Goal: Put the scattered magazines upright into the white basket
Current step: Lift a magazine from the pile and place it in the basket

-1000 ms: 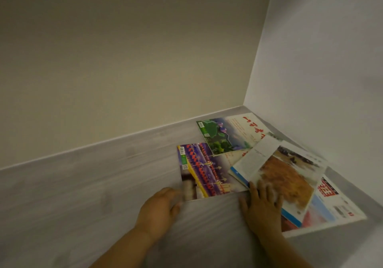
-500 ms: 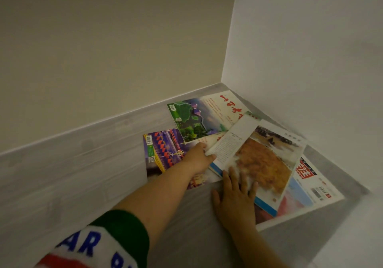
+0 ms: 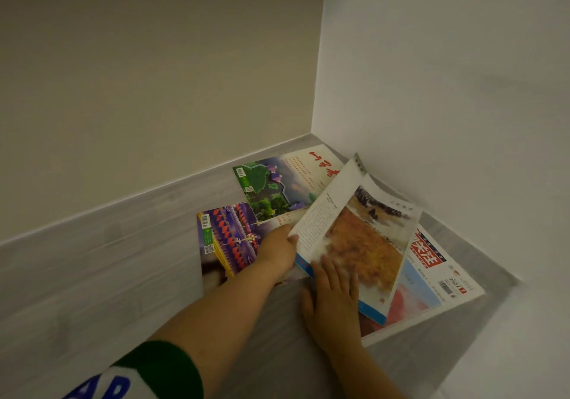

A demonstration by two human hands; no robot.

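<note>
Left arm reaches in from bottom left, forearm bare, green-and-white sleeve (image 3: 148, 374) pushed up near the elbow. Left hand (image 3: 277, 252) is knuckles-up, fingers curled closed around the left edge of the open magazine (image 3: 361, 238), thumb tip on the text page. That edge is lifted off the pile, so the page tilts up toward the right wall (image 3: 447, 90).

Right arm comes in from bottom centre. Right hand (image 3: 331, 303) lies palm-down, fingers (image 3: 328, 270) spread open and flat, not gripping; fingertips press the near lower corner of the same open magazine, heel of the hand on the grey floor (image 3: 92, 275).

Relative to the fingers:
- Purple-and-red magazine (image 3: 228, 238) lies flat just left of the left hand, partly under the wrist.
- Green-covered magazine (image 3: 277, 185) lies flat beyond the left fingers, overlapping the purple one's far corner, near the back wall (image 3: 154, 74).
- Magazine with the big red title (image 3: 431, 272) lies flat right of the right fingers, under the open magazine, reaching toward the right wall.

All four magazines sit in the floor corner where the two walls meet, overlapping. White basket is not in view.
</note>
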